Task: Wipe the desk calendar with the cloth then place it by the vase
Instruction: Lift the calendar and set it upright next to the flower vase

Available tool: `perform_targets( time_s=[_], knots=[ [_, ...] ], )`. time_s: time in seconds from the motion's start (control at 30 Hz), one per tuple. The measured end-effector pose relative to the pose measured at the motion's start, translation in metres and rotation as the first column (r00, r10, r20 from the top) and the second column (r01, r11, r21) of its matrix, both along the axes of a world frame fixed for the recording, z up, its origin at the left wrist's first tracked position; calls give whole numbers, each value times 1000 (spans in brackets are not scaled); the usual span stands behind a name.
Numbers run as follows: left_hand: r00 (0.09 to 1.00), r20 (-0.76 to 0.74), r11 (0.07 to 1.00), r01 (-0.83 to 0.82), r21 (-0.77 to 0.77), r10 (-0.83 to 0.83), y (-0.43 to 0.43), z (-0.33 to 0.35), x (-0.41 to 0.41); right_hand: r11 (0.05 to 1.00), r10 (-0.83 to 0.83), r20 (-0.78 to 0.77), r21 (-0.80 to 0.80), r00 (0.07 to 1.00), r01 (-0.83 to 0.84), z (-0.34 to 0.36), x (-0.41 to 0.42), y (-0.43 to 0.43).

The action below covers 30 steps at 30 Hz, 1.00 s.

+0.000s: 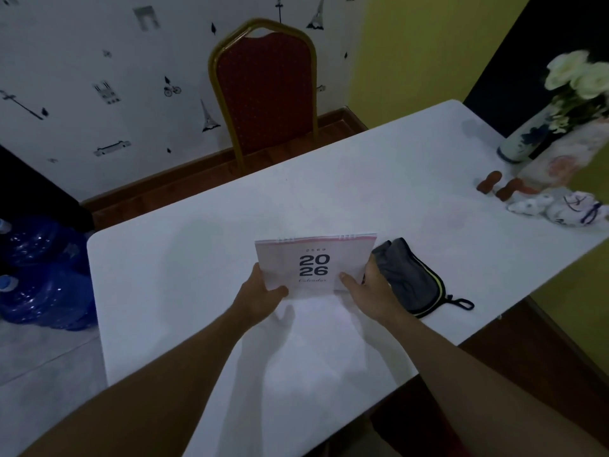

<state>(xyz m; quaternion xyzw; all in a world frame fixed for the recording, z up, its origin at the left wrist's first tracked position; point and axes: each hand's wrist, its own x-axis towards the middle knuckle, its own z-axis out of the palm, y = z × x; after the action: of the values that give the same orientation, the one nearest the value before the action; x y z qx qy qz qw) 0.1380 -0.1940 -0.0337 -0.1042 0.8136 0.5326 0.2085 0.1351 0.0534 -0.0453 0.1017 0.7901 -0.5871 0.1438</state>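
A white desk calendar [314, 260] with "2026" on its cover and a pink top band stands on the white table [204, 285], near the front middle. My left hand [260, 293] grips its lower left corner, thumb on the cover. My right hand [370, 286] grips its lower right corner the same way. A grey cloth [408, 278] with a yellow-green edge and a black loop lies on the table just right of my right hand, touching nothing I hold. The vase [527, 136], white with blue marks and white flowers, stands at the table's far right.
Two small brown figurines [497, 186] and white-and-blue ceramic pieces [557, 207] lie near the vase, with a pale floral bag [566, 159] behind. A red chair [263, 90] stands at the far side. Blue water jugs [43, 272] sit on the floor at left.
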Motion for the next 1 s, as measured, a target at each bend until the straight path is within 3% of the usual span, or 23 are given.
perform_targets(
  time_s=[0.2, 0.3, 0.43, 0.83, 1.0],
  knots=[
    [992, 93, 996, 85, 24, -87, -4, -3, -12, 998, 40, 95, 38, 995, -44, -8, -7, 7],
    [992, 118, 998, 38, 54, -44, -8, -3, -18, 999, 25, 34, 39, 999, -26, -6, -6, 8],
    [998, -10, 997, -69, 19, 69, -12, 3, -20, 1000, 13, -96, 9, 995, -12, 0, -2, 5],
    [953, -280, 991, 128, 28, -115, 8, 61, -80, 980, 15, -248, 198, 969, 35, 53, -67, 20],
    [938, -319, 988, 151, 21, -137, 51, 83, -136, 969, -46, -288, 218, 957, 112, 76, -114, 57]
  ],
)
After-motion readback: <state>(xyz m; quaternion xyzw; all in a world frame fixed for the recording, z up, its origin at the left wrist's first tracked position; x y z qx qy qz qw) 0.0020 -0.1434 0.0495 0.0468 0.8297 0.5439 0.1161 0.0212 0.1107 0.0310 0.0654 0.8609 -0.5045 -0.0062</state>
